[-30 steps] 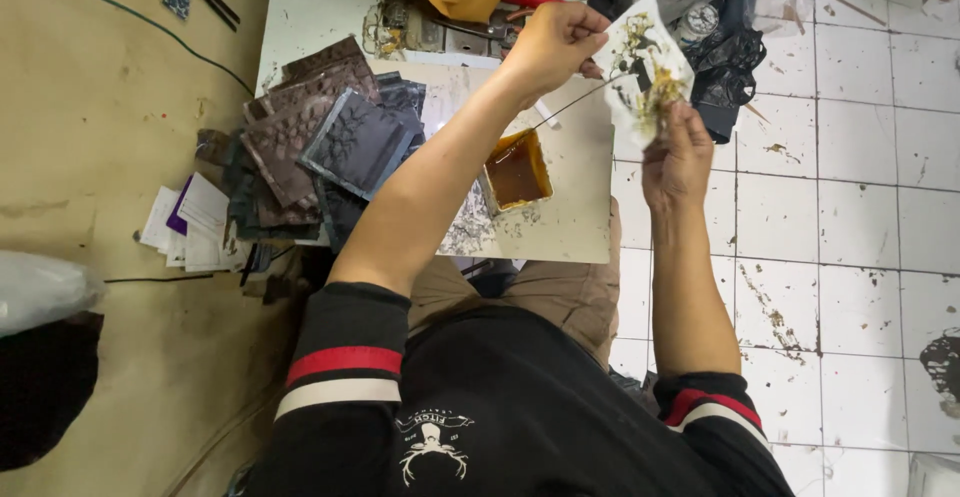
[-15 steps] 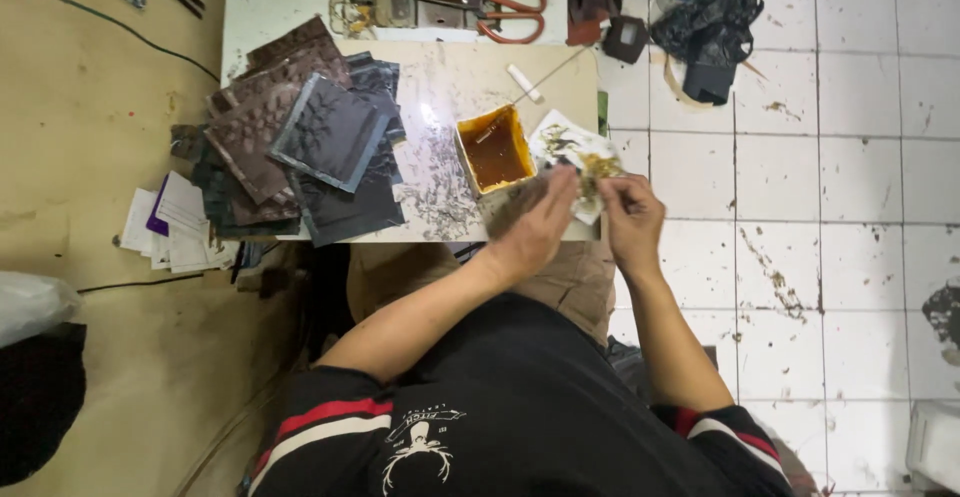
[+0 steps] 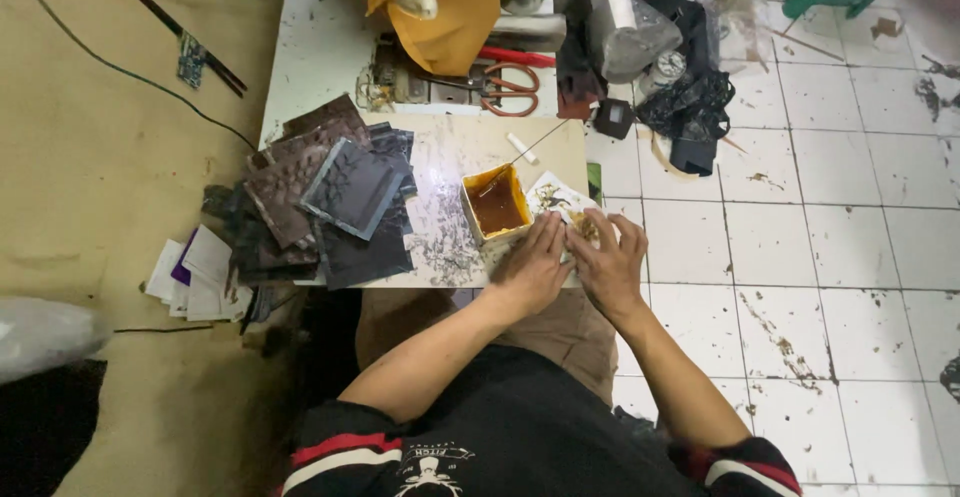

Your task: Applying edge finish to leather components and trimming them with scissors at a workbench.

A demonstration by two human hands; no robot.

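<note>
My left hand (image 3: 530, 262) and my right hand (image 3: 610, 257) rest side by side at the front right corner of the white table (image 3: 320, 47). Both press with their fingers on a white piece smeared with brown glue (image 3: 552, 197), which mostly lies hidden under them. Just left of the piece stands a small square tub of brown glue (image 3: 495, 207). A thin stick (image 3: 535, 147) leans in the tub, pointing toward the back right; neither hand touches it.
A pile of dark leather squares (image 3: 330, 197) covers the table's left part, with white paper slips (image 3: 195, 277) below its edge. Red-handled scissors (image 3: 510, 82), a yellow cloth (image 3: 450, 7) and black clutter (image 3: 690, 107) lie at the back. White floor tiles are to the right.
Both hands have come down from the raised position to the table's front edge with the white piece. The left hand has let go of the stick, which now leans in the glue tub.
</note>
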